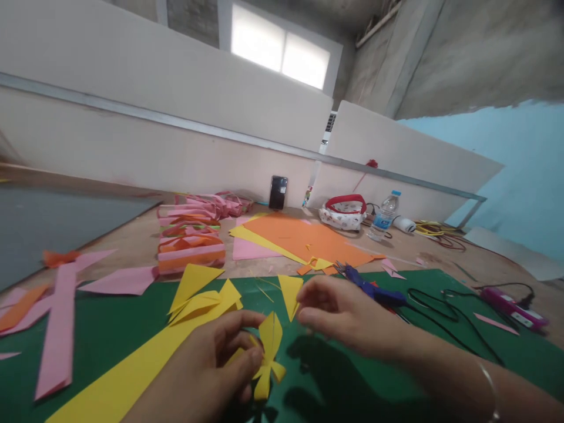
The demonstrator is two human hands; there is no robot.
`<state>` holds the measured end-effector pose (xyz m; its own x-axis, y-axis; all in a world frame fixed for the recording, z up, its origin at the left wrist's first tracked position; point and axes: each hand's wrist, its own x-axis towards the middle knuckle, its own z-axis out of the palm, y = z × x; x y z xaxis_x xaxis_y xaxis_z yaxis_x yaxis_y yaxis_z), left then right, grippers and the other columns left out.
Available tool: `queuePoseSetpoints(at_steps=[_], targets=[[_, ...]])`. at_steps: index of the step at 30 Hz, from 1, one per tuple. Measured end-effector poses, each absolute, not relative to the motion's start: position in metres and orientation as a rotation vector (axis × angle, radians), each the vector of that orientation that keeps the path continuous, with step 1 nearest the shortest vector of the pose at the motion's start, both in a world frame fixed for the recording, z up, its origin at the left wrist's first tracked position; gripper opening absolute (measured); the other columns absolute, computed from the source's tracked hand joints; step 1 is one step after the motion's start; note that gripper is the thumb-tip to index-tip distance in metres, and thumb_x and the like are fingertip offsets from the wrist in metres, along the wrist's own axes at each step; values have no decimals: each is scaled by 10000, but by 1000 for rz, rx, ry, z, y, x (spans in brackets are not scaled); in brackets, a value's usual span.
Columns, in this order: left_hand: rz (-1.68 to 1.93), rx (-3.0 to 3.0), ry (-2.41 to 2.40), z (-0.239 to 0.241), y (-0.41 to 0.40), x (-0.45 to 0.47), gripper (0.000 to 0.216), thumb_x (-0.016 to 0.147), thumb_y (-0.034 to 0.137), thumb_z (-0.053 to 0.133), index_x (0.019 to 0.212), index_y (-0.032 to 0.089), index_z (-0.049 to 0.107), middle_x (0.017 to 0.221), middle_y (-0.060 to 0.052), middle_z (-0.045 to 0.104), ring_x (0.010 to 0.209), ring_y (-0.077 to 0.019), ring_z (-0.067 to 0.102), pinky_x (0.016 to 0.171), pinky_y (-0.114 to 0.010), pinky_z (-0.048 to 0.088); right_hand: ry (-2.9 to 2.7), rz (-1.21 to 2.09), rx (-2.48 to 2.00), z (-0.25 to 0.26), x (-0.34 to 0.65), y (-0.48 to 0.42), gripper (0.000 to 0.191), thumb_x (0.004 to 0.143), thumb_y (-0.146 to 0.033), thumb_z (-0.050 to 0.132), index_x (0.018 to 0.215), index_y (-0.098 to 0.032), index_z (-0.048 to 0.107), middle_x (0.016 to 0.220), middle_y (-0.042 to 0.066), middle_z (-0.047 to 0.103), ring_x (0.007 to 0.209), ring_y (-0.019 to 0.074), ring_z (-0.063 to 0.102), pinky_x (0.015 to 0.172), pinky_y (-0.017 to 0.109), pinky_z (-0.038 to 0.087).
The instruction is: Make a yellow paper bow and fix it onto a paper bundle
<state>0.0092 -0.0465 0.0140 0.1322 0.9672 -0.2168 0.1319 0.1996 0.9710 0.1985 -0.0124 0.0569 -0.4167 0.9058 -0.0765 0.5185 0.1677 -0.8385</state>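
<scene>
White panels [176, 88] run behind table [132, 238]; grey metal rail [176, 122] crosses them at mid height. Second panel [396, 147] angles off at right. Above panels, bright window [279, 50], two panes, daylight blown out. Upper right: bare grey concrete wall [462, 53], pipe [379, 23] along its top. Far right: pale blue wall [524, 176]. Table top light brown wood, reaching back to panels. Dark grey board [48, 229] flat at left. Light soft, even.

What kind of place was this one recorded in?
Probably a paper-craft work area in a bare room: a green cutting mat, loose orange paper sheets and what looks like a blue glue gun lie there, and the left hand holds a yellow paper bow.
</scene>
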Motion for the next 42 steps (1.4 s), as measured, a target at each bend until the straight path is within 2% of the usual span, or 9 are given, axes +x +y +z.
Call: queuePoseSetpoints(at_steps=[4,7,11,17,21,23,31,39,42], targets=[[878,1219,1311,17,-47,7,374,674,415,526,953,166,544,496,70,546,457,-117,482,468,-254,350,-1694,1540,-1312,38,175,-10,186,719,-213,668,837,-153,537,679,-21,585,571,83,546,535,200,408],[786,1279,1274,17,-44,5,331,726,402,501,955,168,553,447,83,514,417,-111,455,445,-249,318,-1654,1529,-1260,34,172,-14,148,665,-159,659,765,-155,550,655,-34,554,563,74,520,538,196,412],[725,1264,1228,13,-42,3,329,726,375,534,981,168,551,527,69,559,463,-113,496,471,-242,353,-1690,1460,-1227,32,171,-18,102,652,-130,634,706,-151,550,640,-29,543,569,71,477,531,198,387],[741,1272,1209,11,-41,3,267,744,337,524,943,164,564,554,62,560,482,-109,498,487,-243,368,-1574,1443,-1184,23,169,-19,325,626,-130,661,922,-162,531,665,-50,559,556,67,473,536,201,378],[753,1281,1149,11,-40,4,209,744,327,532,871,169,584,574,45,574,493,-118,521,509,-255,386,-1684,1362,-1220,22,170,-22,93,670,-144,638,750,-142,591,688,-3,600,618,92,535,590,220,427],[746,1278,1161,10,-41,4,200,741,313,539,869,168,587,552,50,560,488,-122,520,509,-256,383,-1772,1249,-1205,21,172,-24,31,691,-137,607,721,-144,605,691,7,618,632,105,556,602,227,447],[729,1241,1199,3,-43,1,297,745,257,506,1019,149,542,540,60,542,460,-116,495,465,-241,358,-2113,550,-804,7,174,-26,110,713,-49,567,742,-136,628,676,28,655,611,103,585,585,196,459],[730,1255,1181,-3,-40,4,215,740,252,514,935,169,553,544,58,549,475,-114,495,474,-237,353,-2253,-127,-476,8,176,-24,200,843,-91,465,734,-130,627,692,58,659,605,131,573,570,256,424],[685,1267,1158,-2,-39,1,248,731,248,528,961,159,551,585,49,571,515,-119,506,502,-244,364,-2316,-261,-403,10,177,-24,254,894,-119,433,732,-120,629,659,52,648,588,128,564,561,260,410]])
